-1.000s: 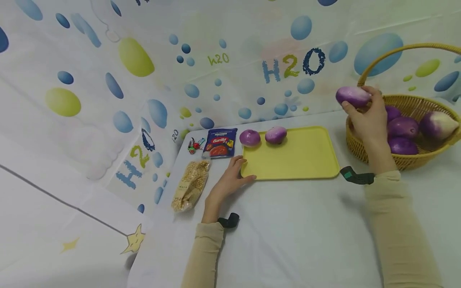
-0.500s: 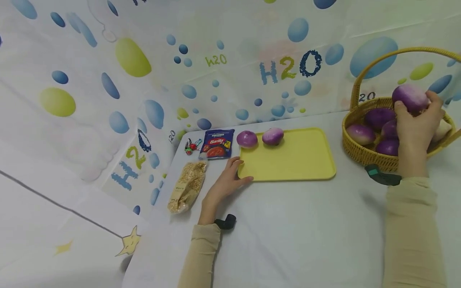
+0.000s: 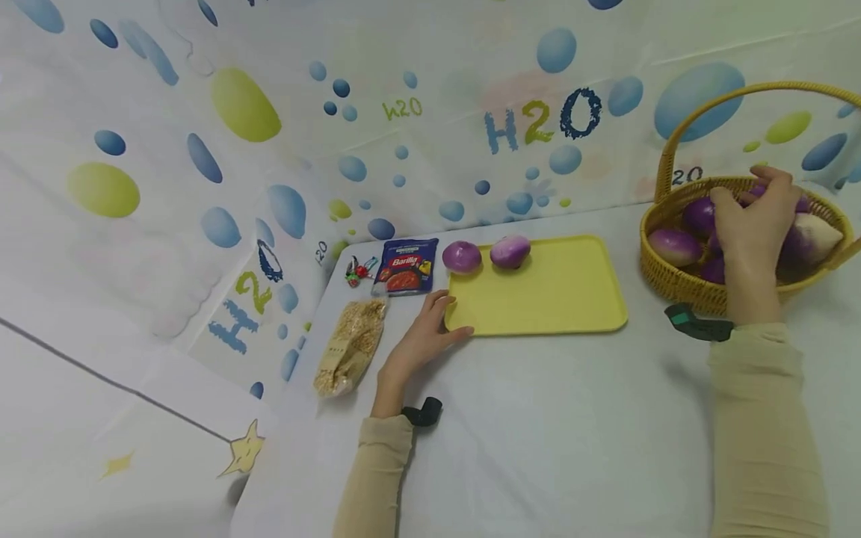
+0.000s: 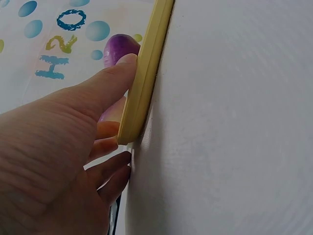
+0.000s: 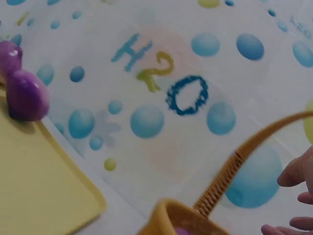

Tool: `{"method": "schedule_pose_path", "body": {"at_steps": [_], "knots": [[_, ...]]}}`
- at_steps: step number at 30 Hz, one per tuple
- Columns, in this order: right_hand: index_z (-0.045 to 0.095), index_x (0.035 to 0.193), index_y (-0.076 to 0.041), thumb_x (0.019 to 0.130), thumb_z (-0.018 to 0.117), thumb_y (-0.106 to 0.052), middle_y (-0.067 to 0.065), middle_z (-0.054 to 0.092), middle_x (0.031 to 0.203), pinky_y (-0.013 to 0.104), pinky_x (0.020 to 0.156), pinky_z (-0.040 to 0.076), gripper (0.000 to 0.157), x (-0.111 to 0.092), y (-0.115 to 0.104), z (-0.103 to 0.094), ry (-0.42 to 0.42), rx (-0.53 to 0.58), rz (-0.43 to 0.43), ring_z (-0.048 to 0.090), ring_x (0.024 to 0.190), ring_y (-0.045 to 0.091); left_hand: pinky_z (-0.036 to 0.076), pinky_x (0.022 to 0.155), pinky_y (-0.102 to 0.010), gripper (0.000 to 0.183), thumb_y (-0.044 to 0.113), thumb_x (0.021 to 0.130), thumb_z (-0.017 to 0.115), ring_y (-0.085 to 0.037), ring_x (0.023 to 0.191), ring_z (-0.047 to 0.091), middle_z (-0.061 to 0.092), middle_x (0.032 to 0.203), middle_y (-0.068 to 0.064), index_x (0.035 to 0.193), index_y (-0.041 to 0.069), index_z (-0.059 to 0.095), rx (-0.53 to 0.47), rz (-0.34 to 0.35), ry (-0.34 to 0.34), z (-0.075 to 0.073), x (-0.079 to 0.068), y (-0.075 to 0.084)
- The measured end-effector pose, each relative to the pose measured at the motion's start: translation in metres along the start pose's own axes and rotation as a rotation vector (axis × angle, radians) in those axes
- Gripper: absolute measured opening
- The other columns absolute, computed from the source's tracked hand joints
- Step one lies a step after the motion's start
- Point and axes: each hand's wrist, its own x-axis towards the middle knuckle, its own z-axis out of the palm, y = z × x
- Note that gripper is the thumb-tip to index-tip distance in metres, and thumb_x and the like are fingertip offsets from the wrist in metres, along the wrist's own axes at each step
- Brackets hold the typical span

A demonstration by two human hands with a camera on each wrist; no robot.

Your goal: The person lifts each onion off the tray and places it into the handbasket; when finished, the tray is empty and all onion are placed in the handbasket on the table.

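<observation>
Bubble-print wall [image 3: 437,45] behind tray [image 3: 538,299] | left hand [image 3: 425,332] grips its near-left corner | purple vegetables [image 3: 510,252] at its far-left corner | right of it, basket [image 3: 662,280] with more, right hand [image 3: 756,217] over them, fingers apart

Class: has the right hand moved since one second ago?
Yes: the right hand moved rightward relative to the basket, from its left side toward its middle.
</observation>
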Motion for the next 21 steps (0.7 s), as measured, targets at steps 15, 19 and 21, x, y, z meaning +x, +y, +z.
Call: {"method": "schedule_pose_path", "body": {"at_steps": [15,19,21], "knots": [[0.039,0.14,-0.009,0.095,0.053,-0.036,0.017,0.046,0.134,0.052,0.093,0.044,0.055,-0.069,-0.01,0.127,-0.555,-0.271,-0.435,0.048,0.119,0.036,0.027,0.11,-0.039,0.074,0.048,0.085,0.066,-0.022,0.136,0.03,0.023,0.15,-0.005,0.139,0.005,0.039,0.015,-0.013,-0.004,-0.009,-0.002,-0.003],[0.033,0.142,-0.004,0.093,0.058,-0.035,0.025,0.034,0.136,0.058,0.097,0.037,0.063,-0.085,0.004,0.162,-0.722,-0.367,-0.491,0.04,0.122,0.044,0.027,0.111,-0.039,0.076,0.05,0.084,0.066,-0.024,0.137,0.03,0.023,0.15,-0.005,0.139,0.006,0.038,0.011,-0.011,-0.017,-0.007,-0.001,-0.002],[0.031,0.143,-0.004,0.091,0.06,-0.035,0.028,0.028,0.139,0.059,0.099,0.034,0.067,-0.091,0.01,0.179,-0.753,-0.42,-0.498,0.035,0.124,0.047,0.028,0.11,-0.038,0.076,0.05,0.084,0.065,-0.024,0.136,0.031,0.023,0.15,-0.005,0.14,0.006,0.038,0.02,-0.01,-0.018,-0.007,0.0,-0.003]]}}
